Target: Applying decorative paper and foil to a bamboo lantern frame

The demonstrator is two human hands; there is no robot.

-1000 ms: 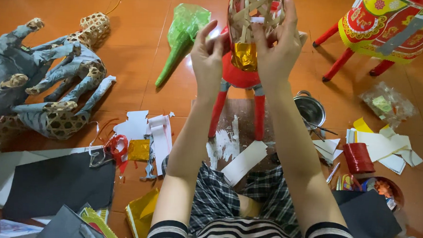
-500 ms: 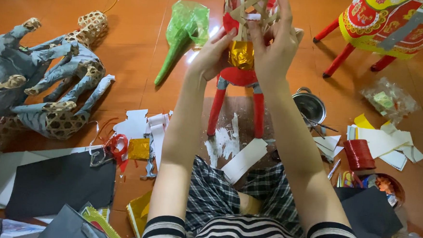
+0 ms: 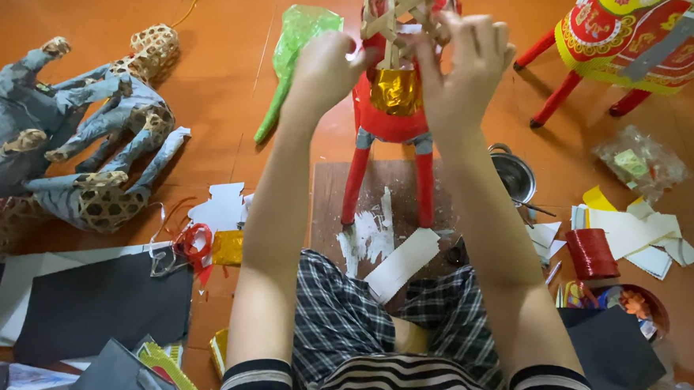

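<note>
Orange floor (image 3: 210,93), person seated on it, both arms reaching forward

Largest thing near: blue paper-covered woven figure (image 3: 64,148) lying far left, bare lattice showing at the tips. Second decorated figure (image 3: 640,36) on red legs stands upper right, well apart from the work

Between the hands: bamboo-lattice lantern frame (image 3: 397,71), upright on two red legs on a brown board (image 3: 335,194) smeared with white paste. Upper part bare woven strips, lower body skinned in red paper with a gold foil patch on the front

Handling, as judged: light, hollow, springy. Strips stiff along their length but thin, likely to crack if squeezed across. Paper skin tears or dents easily, foil creases. Best held at the strip crossings or on the red legs, not on the papered panels. Tall on narrow legs, so apt to tip

Left hand (image 3: 322,71): grip curled against the frame's left side at the red paper edge; whether it pinches something cannot tell. Right hand (image 3: 465,63): fingers bent over the upper right lattice, fingertips on the strips, a light hold rather than a clamp

Smaller stuff: green cellophane cone (image 3: 295,58) just left of the frame, black paper sheets (image 3: 103,309) lower left, metal pot (image 3: 514,176) right of the board, red thread spool (image 3: 591,254), white paper scraps (image 3: 638,230)
</note>
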